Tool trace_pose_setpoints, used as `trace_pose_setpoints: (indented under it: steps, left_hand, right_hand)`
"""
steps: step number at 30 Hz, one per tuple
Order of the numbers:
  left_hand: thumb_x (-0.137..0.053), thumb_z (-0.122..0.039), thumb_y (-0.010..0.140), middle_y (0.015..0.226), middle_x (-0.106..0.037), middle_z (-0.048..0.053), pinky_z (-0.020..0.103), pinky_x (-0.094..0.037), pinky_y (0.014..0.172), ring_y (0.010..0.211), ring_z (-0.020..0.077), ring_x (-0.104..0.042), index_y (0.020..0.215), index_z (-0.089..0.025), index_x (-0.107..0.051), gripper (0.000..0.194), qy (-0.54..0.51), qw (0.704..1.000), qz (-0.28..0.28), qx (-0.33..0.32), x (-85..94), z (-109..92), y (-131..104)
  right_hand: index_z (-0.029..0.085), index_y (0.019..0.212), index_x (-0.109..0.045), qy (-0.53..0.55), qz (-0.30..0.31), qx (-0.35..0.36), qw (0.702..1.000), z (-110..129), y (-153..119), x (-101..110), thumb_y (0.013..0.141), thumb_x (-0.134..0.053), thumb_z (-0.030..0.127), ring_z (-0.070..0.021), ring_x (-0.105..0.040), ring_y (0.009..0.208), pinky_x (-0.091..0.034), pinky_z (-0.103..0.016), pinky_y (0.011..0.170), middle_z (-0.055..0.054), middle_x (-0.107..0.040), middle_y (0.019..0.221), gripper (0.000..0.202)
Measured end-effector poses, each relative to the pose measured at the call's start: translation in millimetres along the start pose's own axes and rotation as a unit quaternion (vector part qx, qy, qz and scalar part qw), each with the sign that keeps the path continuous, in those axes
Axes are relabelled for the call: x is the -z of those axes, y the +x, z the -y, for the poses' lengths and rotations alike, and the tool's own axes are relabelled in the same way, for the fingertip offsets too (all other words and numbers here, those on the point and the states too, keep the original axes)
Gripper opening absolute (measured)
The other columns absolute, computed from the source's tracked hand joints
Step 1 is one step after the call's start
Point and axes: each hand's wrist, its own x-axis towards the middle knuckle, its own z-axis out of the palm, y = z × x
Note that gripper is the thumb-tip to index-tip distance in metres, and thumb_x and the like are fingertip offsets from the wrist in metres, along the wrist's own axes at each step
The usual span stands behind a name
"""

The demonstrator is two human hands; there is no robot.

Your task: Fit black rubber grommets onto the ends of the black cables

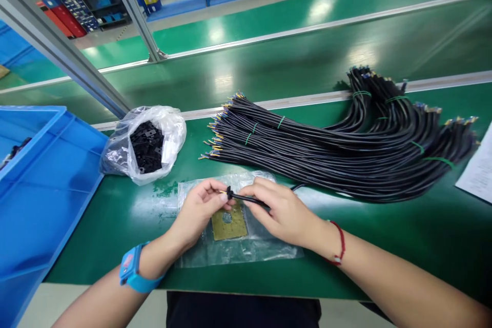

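Between my two hands runs a black cable (248, 198) with a small black plastic part (229, 192) around it near its left end. My left hand (202, 208) pinches the cable end at that part, and a bit of yellow wire shows by the fingertips. My right hand (280, 208) is wrapped round the cable a little further along; its tail comes out behind the hand toward the bundles. Below the hands a yellowish square plate (229, 228) with a hole lies on a clear plastic bag (261, 251).
Bundles of black cables (326, 159) with green ties and bare coloured wire ends lie at the back right. An opened plastic bag (175, 133) of black parts (147, 148) stands left, beside a blue bin (49, 205). White paper (478, 171) lies at the right edge.
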Motion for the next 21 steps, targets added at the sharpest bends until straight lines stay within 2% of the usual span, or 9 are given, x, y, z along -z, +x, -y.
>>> trace_pose_setpoints:
  steps: [3,5,7,9,11,14,16,21]
  left_hand:
    - [-0.077,-0.039,0.070,0.068,-0.059,-0.001,0.022,-0.046,0.065,0.063,0.0093,-0.055,0.082,-0.014,-0.060,0.033,0.054,0.998,-0.018,-0.027,-0.9,0.6,-1.0]
    - [-0.074,-0.039,0.073,0.067,-0.058,-0.002,0.024,-0.047,0.065,0.063,0.0108,-0.055,0.084,-0.015,-0.059,0.031,0.078,0.996,-0.015,-0.035,0.8,-0.2,-1.7]
    - [-0.071,-0.037,0.076,0.070,-0.060,0.000,0.026,-0.048,0.066,0.065,0.0128,-0.057,0.086,-0.016,-0.059,0.026,0.119,0.991,-0.010,-0.054,4.1,-1.7,-2.9]
    - [-0.066,-0.031,0.080,0.075,-0.062,0.002,0.027,-0.047,0.068,0.070,0.0143,-0.058,0.085,-0.017,-0.062,0.016,0.207,0.973,0.001,-0.104,7.7,-4.1,-4.5]
    - [-0.060,-0.024,0.085,0.079,-0.064,0.004,0.027,-0.045,0.070,0.073,0.0146,-0.058,0.085,-0.017,-0.064,0.008,0.314,0.931,0.033,-0.183,10.1,-7.4,-6.4]
    - [-0.055,-0.017,0.089,0.079,-0.064,0.004,0.025,-0.045,0.069,0.074,0.0138,-0.059,0.087,-0.017,-0.064,0.009,0.408,0.869,0.093,-0.264,10.0,-11.4,-8.6]
    - [-0.055,-0.015,0.089,0.080,-0.064,0.005,0.024,-0.046,0.068,0.075,0.0137,-0.060,0.088,-0.016,-0.063,0.008,0.423,0.853,0.111,-0.283,8.3,-11.8,-9.5]
    - [-0.056,-0.014,0.088,0.081,-0.066,0.006,0.024,-0.048,0.069,0.076,0.0143,-0.062,0.089,-0.015,-0.062,0.006,0.429,0.847,0.108,-0.296,5.0,-6.3,-10.5]
  right_hand:
    - [0.015,0.098,-0.061,-0.091,-0.004,0.029,0.995,-1.3,-1.5,-1.5,0.098,-0.037,0.021,-0.0133,-0.052,0.062,-0.043,-0.025,0.056,-0.003,-0.055,0.072,0.025]
    - [0.014,0.095,-0.061,-0.142,0.018,0.048,0.988,-1.4,-2.1,-1.2,0.100,-0.033,0.023,-0.0140,-0.051,0.060,-0.038,-0.026,0.053,-0.003,-0.055,0.070,0.030]
    - [0.015,0.090,-0.061,-0.145,0.055,0.044,0.987,-0.3,-2.2,0.0,0.101,-0.029,0.026,-0.0142,-0.051,0.061,-0.036,-0.027,0.053,-0.004,-0.057,0.071,0.036]
    - [0.016,0.080,-0.059,-0.096,0.102,0.000,0.990,1.6,-1.8,2.4,0.102,-0.027,0.031,-0.0133,-0.050,0.058,-0.033,-0.027,0.054,-0.003,-0.058,0.068,0.041]
    - [0.017,0.071,-0.056,0.010,0.164,-0.076,0.984,3.9,-0.5,5.7,0.101,-0.028,0.033,-0.0116,-0.048,0.055,-0.032,-0.027,0.056,0.000,-0.056,0.062,0.043]
    - [0.017,0.062,-0.050,0.192,0.229,-0.177,0.938,6.3,3.1,10.6,0.098,-0.031,0.031,-0.0098,-0.047,0.055,-0.034,-0.024,0.058,0.002,-0.052,0.057,0.043]
    - [0.017,0.057,-0.045,0.254,0.237,-0.203,0.916,6.8,5.5,12.7,0.096,-0.032,0.031,-0.0095,-0.045,0.054,-0.035,-0.024,0.059,0.002,-0.049,0.054,0.043]
    - [0.018,0.055,-0.039,0.286,0.257,-0.217,0.897,5.2,8.6,13.6,0.092,-0.033,0.029,-0.0093,-0.039,0.052,-0.034,-0.025,0.056,0.003,-0.041,0.051,0.040]
